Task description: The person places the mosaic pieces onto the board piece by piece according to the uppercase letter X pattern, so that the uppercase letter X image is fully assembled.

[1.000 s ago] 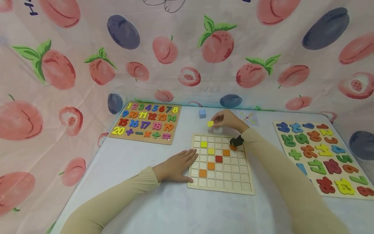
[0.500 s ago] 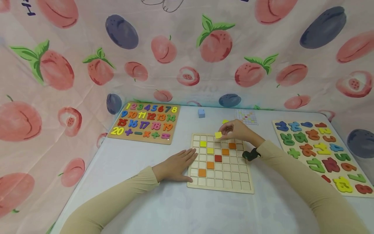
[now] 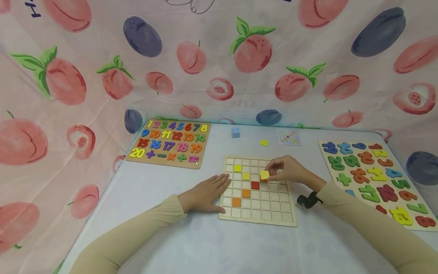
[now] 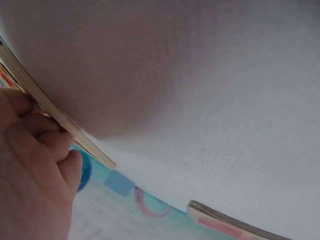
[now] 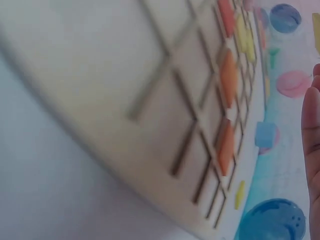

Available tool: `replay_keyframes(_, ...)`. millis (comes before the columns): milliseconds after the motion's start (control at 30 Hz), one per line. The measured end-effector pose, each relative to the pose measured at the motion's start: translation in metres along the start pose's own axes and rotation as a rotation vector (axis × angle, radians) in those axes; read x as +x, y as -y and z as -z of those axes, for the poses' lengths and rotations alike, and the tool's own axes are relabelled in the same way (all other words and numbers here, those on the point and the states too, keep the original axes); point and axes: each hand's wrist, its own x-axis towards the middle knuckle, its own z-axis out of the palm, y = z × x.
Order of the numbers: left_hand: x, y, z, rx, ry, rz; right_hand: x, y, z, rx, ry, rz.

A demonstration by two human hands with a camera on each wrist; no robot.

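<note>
A wooden grid board lies on the table, with yellow, orange and red square tiles in some cells. My right hand is over its upper right part, pinching a yellow tile between thumb and fingers; the tile overlaps an orange one in the head view. In the right wrist view that hand shows only at the right edge. My left hand rests flat along the board's left side, fingers spread at its edge. The left wrist view shows this hand against the board's rim.
Beyond the grid board are a blue cube, a loose yellow tile and a printed pattern card. Number puzzle boards lie at left and right. A fruit-print curtain stands behind the table.
My right hand, pinching the yellow tile, has come from behind the board toward me and to the right, over the grid. A loose yellow tile now shows behind. My left hand stayed still.
</note>
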Motion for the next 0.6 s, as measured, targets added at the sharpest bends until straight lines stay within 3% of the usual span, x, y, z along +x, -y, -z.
replay_keyframes(300,0.0,0.0,0.0,0.008,0.0,-0.002,-0.018,-0.009,-0.014,0.007,0.051,-0.09)
replay_keyframes(600,0.0,0.0,-0.001,0.015,-0.006,-0.006,-0.023,-0.014,-0.027,-0.042,0.109,-0.047)
